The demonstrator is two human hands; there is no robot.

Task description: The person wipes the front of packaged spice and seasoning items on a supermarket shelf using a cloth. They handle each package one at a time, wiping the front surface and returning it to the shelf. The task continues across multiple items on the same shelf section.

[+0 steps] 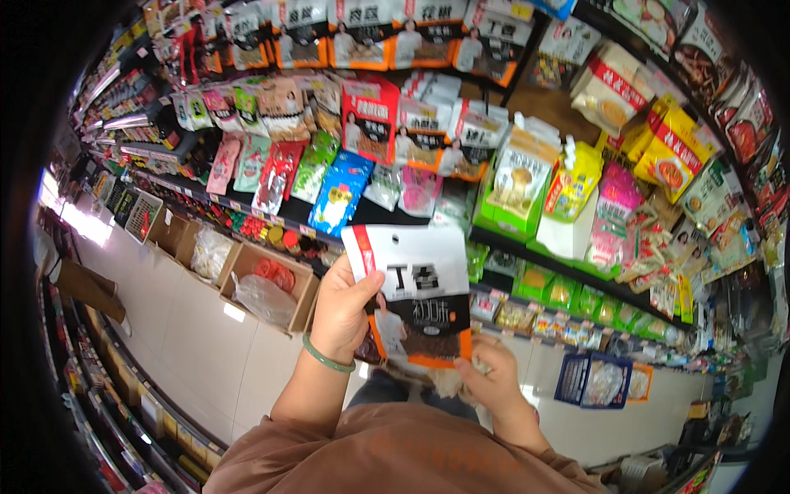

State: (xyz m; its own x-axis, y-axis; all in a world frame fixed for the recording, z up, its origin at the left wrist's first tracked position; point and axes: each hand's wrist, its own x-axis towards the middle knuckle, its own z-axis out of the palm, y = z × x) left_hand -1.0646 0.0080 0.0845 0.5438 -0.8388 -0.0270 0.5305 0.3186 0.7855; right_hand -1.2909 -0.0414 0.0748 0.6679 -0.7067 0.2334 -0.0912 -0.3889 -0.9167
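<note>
My left hand [345,309], with a green bangle on its wrist, grips the upper left edge of a white, black and orange spice pouch [426,309]. The thumb lies across the pouch's front. My right hand [494,370] pinches the lower right corner of the same pouch, beside some pale, crumpled material [449,381] that I cannot make out. The pouch faces up in front of my brown shirt. Beyond it, red pouches [370,117] and a blue packet [341,191] stand on a dark shelf.
Similar orange-edged pouches [361,37] hang along the top. Green display boxes [509,210] sit on the shelf to the right. Cardboard boxes [302,296] holding plastic bags and a blue crate [565,380] are on the tiled floor. Another person's legs [86,287] show at far left.
</note>
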